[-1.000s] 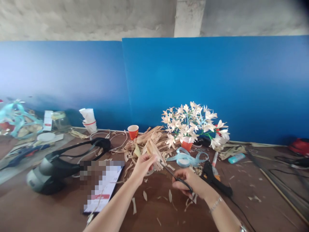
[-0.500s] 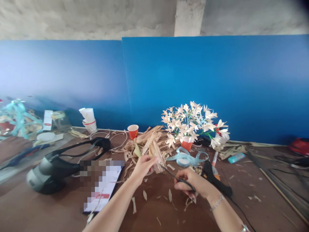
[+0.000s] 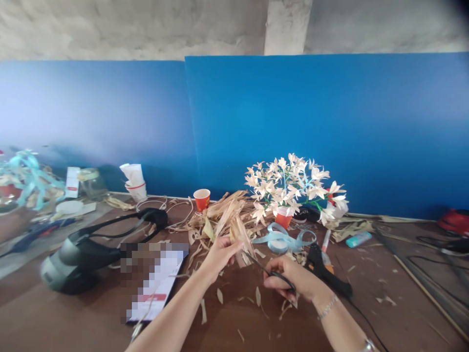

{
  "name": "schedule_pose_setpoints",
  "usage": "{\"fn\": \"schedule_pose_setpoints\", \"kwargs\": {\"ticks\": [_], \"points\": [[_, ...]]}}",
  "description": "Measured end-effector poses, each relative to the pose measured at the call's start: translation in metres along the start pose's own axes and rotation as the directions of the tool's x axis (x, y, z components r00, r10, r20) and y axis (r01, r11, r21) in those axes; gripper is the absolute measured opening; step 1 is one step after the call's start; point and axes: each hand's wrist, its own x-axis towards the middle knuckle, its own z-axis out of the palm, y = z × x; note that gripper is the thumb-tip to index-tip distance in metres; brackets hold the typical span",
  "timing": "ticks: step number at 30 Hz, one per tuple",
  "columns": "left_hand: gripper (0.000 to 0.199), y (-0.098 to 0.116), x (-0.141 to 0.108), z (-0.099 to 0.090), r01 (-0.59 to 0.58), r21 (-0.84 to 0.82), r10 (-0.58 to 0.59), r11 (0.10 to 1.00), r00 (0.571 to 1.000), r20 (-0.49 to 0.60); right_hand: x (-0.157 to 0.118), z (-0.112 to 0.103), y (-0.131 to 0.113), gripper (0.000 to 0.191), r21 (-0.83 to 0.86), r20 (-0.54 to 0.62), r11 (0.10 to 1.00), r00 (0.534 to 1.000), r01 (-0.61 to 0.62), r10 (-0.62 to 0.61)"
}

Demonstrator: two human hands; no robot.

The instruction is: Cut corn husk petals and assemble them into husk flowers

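My left hand (image 3: pixel 222 254) pinches a pale dried corn husk (image 3: pixel 242 234) that stands up above the brown table. In my right hand (image 3: pixel 286 278) is a pair of dark scissors (image 3: pixel 261 265), its blades pointing up and left to the husk's lower edge. Whether the blades are apart is too small to tell. Behind both hands lies a heap of dried husks (image 3: pixel 220 210). Right of the heap, white husk flowers (image 3: pixel 289 188) on green stems stand in a red paper cup (image 3: pixel 283 218). Small husk scraps (image 3: pixel 220 296) are scattered below my hands.
Light-blue ribbon (image 3: pixel 280 239) and a black glue gun (image 3: pixel 326 271) lie near my right hand. An orange-red cup (image 3: pixel 202 199) stands behind the heap. A black headset (image 3: pixel 80 264) and a partly blurred phone-like screen (image 3: pixel 157 288) sit left. Another person's hand (image 3: pixel 14 222) shows at far left.
My left hand and the husk have shifted slightly right, closer to the scissors. My right hand has barely moved. At far left, the other person's hand has moved a little left.
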Motion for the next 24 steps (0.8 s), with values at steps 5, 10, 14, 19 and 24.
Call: {"fn": "schedule_pose_setpoints", "kwargs": {"ticks": [5, 10, 14, 19, 24], "points": [[0.032, -0.003, 0.001, 0.002, -0.007, 0.002, 0.007, 1.000, 1.000, 0.013, 0.000, 0.000, 0.000, 0.017, -0.018, -0.010, 1.000, 1.000, -0.001, 0.000], [0.031, -0.005, 0.003, 0.001, 0.024, -0.030, -0.023, 0.999, 0.999, 0.035, 0.002, -0.003, 0.005, 0.022, -0.028, -0.023, 1.000, 1.000, -0.007, 0.006], [0.027, -0.003, 0.003, 0.000, 0.051, -0.080, -0.046, 0.996, 0.997, 0.067, 0.002, -0.005, 0.005, 0.022, -0.045, -0.042, 0.999, 0.999, -0.011, 0.009], [0.026, 0.000, 0.003, -0.001, 0.024, -0.116, -0.021, 0.993, 0.999, 0.028, -0.001, -0.004, -0.001, 0.022, -0.052, -0.034, 0.999, 0.999, 0.004, -0.006], [0.030, -0.001, 0.006, -0.004, -0.032, -0.259, -0.015, 0.965, 0.984, -0.178, -0.003, 0.000, -0.005, 0.023, -0.012, -0.012, 1.000, 1.000, 0.019, -0.019]]}}
